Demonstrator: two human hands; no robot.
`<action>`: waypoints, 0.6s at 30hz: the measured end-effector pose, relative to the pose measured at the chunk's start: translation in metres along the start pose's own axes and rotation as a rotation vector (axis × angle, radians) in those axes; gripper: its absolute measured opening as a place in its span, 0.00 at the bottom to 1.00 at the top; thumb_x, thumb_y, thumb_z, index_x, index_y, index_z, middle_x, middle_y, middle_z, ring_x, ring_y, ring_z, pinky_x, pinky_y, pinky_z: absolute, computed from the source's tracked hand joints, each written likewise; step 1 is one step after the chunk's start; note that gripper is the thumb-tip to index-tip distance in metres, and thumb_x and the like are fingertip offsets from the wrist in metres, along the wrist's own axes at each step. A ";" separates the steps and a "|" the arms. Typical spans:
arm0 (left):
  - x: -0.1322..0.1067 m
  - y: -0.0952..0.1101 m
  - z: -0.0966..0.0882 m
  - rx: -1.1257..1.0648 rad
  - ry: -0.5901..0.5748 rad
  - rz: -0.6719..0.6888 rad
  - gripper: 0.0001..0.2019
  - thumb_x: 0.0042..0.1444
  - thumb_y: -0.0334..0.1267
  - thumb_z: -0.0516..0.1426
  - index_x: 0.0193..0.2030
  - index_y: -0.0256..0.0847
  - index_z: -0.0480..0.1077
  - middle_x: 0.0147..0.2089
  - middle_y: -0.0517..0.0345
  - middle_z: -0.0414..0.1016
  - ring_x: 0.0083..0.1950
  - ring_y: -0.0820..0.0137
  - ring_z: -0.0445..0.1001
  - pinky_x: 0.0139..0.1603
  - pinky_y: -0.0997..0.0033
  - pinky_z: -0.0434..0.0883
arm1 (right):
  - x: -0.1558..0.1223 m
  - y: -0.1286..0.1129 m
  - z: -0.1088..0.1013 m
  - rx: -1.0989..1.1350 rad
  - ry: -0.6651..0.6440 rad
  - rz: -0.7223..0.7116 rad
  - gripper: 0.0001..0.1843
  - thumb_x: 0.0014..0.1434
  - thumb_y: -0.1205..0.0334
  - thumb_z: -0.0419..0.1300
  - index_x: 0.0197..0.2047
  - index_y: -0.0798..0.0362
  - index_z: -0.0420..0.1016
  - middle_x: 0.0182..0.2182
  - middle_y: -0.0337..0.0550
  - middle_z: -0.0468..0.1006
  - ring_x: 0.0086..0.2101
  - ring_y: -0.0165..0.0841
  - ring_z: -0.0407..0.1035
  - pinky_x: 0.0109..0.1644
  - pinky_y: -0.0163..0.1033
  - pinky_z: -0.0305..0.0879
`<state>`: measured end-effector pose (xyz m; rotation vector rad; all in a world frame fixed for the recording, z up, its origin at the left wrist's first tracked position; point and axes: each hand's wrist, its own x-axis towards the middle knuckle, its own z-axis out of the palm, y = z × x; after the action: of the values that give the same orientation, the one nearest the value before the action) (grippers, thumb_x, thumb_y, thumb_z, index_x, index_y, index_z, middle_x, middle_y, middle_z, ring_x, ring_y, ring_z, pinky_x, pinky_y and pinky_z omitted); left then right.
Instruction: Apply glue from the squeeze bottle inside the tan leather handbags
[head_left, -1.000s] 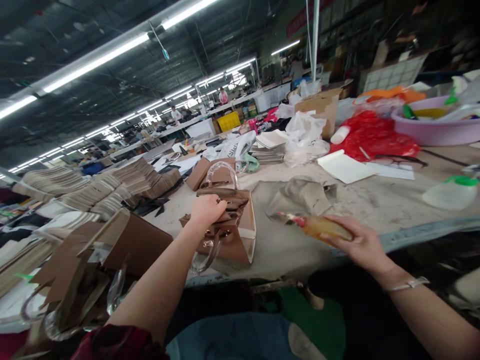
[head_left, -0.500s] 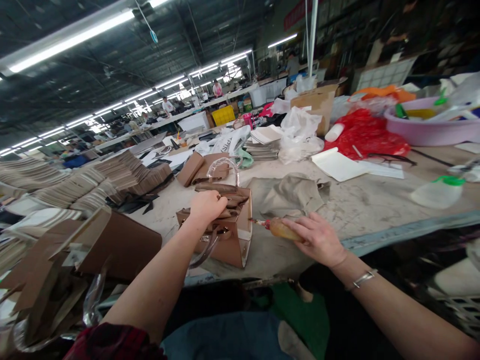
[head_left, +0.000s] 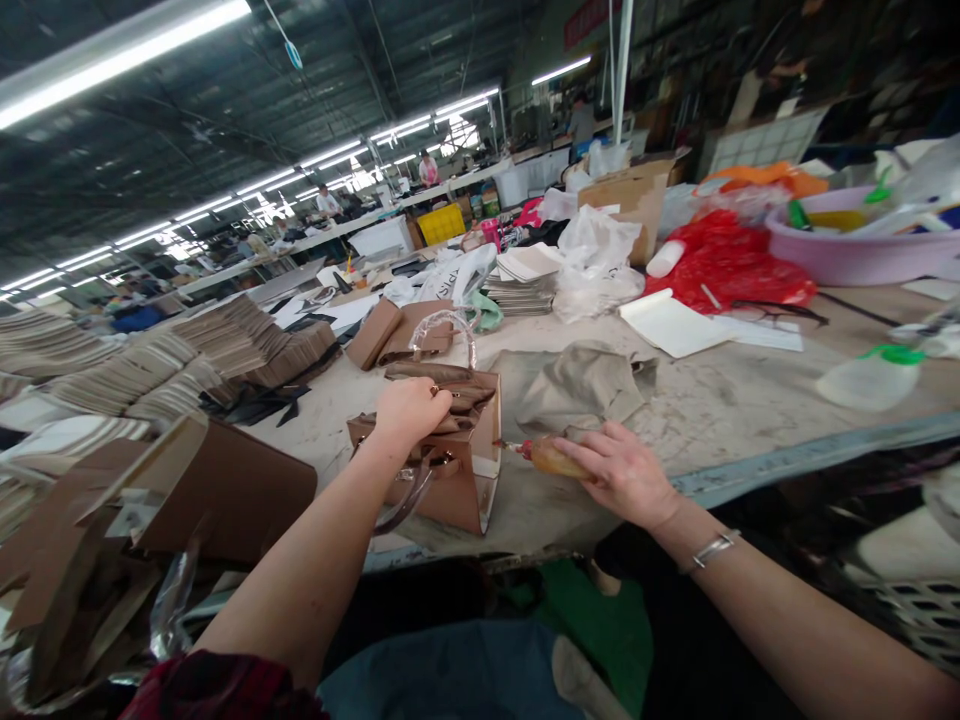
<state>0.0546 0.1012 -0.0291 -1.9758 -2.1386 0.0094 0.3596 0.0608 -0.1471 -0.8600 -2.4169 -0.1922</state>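
Observation:
A brown handbag (head_left: 450, 490) stands on the table in front of me, its handles wrapped in clear plastic. My left hand (head_left: 411, 408) is closed on the top of the bag, gripping the folded lining at its opening. My right hand (head_left: 626, 470) is wrapped round an amber squeeze bottle (head_left: 559, 458) with a red neck. The bottle's thin tip points left and meets, or nearly meets, the pale edge on the bag's right side; I cannot tell if they touch. The left fingertips are partly hidden in the lining.
A grey-beige cloth (head_left: 585, 385) lies behind the bottle. Brown bag bodies (head_left: 232, 490) stand at the left, with stacked panels (head_left: 225, 345) beyond. At the right are a red plastic bag (head_left: 742, 265), a purple basin (head_left: 832, 250), a green-capped bottle (head_left: 874, 378) and glasses (head_left: 784, 312).
The view has shifted slightly. Both hands keep their grips, and the bottle's tip stays at the bag's right edge, with the bottle a little further left in view.

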 end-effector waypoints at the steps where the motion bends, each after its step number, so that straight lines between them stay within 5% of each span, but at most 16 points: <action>1: 0.000 0.001 0.000 0.001 0.001 -0.001 0.20 0.57 0.46 0.48 0.36 0.40 0.80 0.41 0.43 0.83 0.45 0.52 0.80 0.40 0.62 0.70 | 0.001 0.000 0.001 0.003 0.016 0.004 0.28 0.57 0.74 0.56 0.62 0.57 0.71 0.35 0.48 0.74 0.36 0.40 0.60 0.42 0.45 0.61; 18: 0.000 0.004 -0.001 0.014 -0.010 -0.011 0.20 0.56 0.45 0.48 0.35 0.40 0.80 0.39 0.44 0.83 0.44 0.52 0.80 0.40 0.62 0.71 | 0.000 -0.002 0.011 0.078 -0.082 0.038 0.26 0.54 0.72 0.62 0.57 0.51 0.76 0.33 0.46 0.74 0.36 0.41 0.61 0.41 0.44 0.59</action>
<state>0.0586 0.1017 -0.0289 -1.9604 -2.1496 0.0334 0.3530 0.0624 -0.1561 -0.8943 -2.4644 -0.0489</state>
